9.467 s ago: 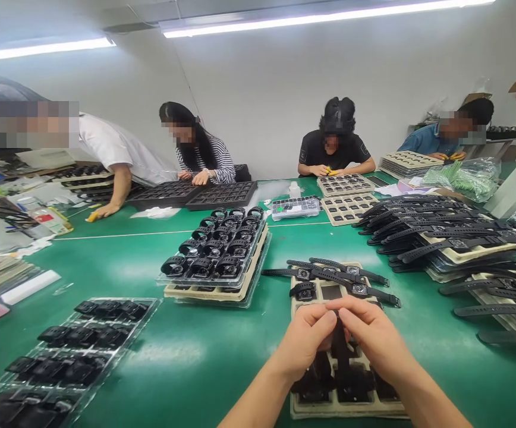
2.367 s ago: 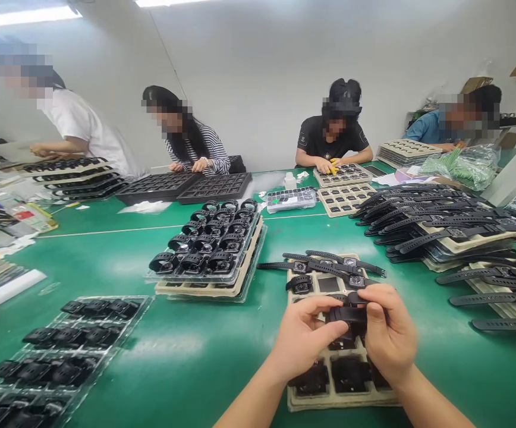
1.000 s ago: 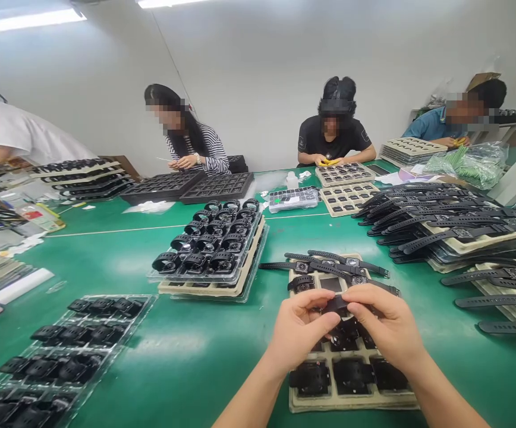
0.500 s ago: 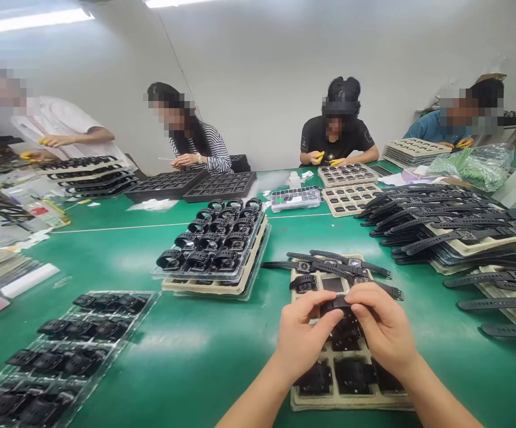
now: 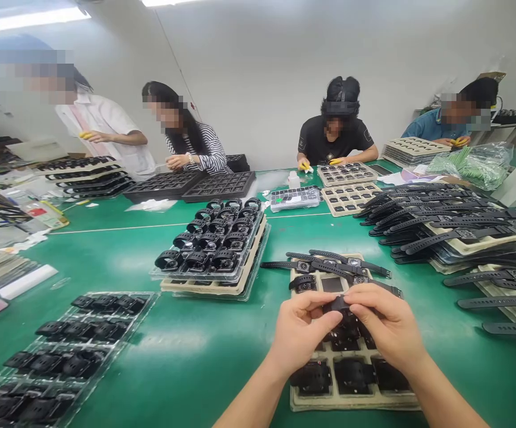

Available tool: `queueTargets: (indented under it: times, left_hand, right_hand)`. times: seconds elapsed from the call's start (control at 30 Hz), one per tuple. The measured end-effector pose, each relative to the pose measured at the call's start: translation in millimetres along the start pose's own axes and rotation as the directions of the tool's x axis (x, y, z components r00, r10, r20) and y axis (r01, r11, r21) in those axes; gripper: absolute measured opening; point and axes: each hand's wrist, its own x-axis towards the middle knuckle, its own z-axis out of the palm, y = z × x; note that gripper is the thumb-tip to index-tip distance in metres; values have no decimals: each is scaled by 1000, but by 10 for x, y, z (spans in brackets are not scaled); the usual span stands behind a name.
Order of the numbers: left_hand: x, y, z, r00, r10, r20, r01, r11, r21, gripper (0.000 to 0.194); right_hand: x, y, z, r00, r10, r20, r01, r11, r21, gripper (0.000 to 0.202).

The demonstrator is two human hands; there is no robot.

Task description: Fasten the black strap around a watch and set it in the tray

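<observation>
In the head view, the left hand (image 5: 303,333) and right hand (image 5: 386,327) are both gripping a black watch band (image 5: 337,304), pinching it above a beige tray (image 5: 351,403). Black watches (image 5: 354,377) are sitting in its compartments, and it is resting on the green bench (image 5: 204,362).

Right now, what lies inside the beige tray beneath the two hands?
The beige tray holds black watches; the left hand and right hand cover part of its middle, hiding contents there.

Looks like an assembly workshop, judging by a long green table (image 5: 186,362), co-workers (image 5: 338,139) at its far side, stacked trays (image 5: 204,286) full of near-identical black watches (image 5: 195,260), a compartment box (image 5: 296,200) and bright tube lights (image 5: 30,21) overhead.
</observation>
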Motion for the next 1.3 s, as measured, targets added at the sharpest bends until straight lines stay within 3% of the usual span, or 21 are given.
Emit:
queueTargets:
  times: [0.13, 0.33, 0.57, 0.77, 1.0, 1.3]
  left_hand:
    - [6, -7, 0, 999, 8, -36, -9, 1000, -8, 25]
    - [-6, 22, -9, 1000, 3, 6, -4, 998, 63, 23]
    - [10, 1, 11, 999, -31, -17, 33, 997, 74, 23]
    - [15, 15, -2, 999, -34, 0, 34, 999, 15, 30]
    - [18, 12, -39, 1000, -4, -3, 4, 998, 66, 27]
    - [12, 67, -45, 1000, 10, 14, -12, 989, 146, 21]
  right_hand:
    - [-2, -8, 0, 999, 24, 33, -24, 1000, 5, 22]
    - [-23, -12, 25, 995, 86, -52, -85, 996, 28, 20]
    - [-26, 17, 4, 993, 119, 16, -120, 988, 98, 24]
    - [-18, -17, -4, 965, 264, 3, -262, 956, 134, 20]
    - [-11, -9, -3, 976, 211, 59, -218, 960, 177, 10]
    - [-49, 21, 4, 946, 300, 125, -317, 936, 151, 10]
